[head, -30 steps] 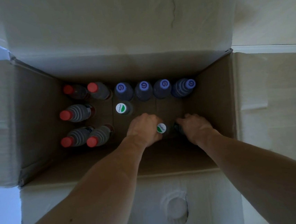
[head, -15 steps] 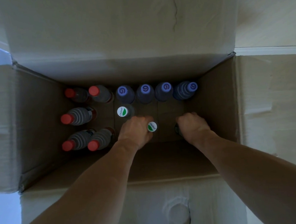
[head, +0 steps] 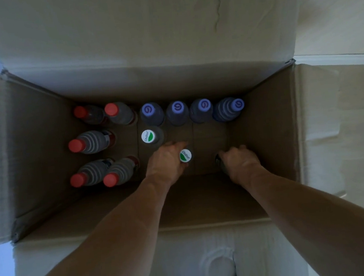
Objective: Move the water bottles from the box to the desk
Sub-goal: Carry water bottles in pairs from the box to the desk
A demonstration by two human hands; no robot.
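While the clear plastic bottle with the white-and-green cap [head: 185, 155] has shifted slightly left near the open brown cardboard box's [head: 271, 133] near wall, the left hand [head: 168, 163] still grips it. The right hand [head: 239, 162] clasps a dark-topped bottle [head: 219, 163] beside the right wall.

The scene is dim, with a cool greenish cast. Light falls from above onto the open flaps of the box [head: 144, 30], which read pale at 12 and 6 o'clock, while its inside sinks into deep shadow. The bottles [head: 92, 142] at the bottom show mostly by their caps; their bodies are murky and soft. Both hands [head: 168, 163] are darkened and slightly blurred. Wide-angle distortion bows the walls outward towards 3 and 9 o'clock. No glare shows.
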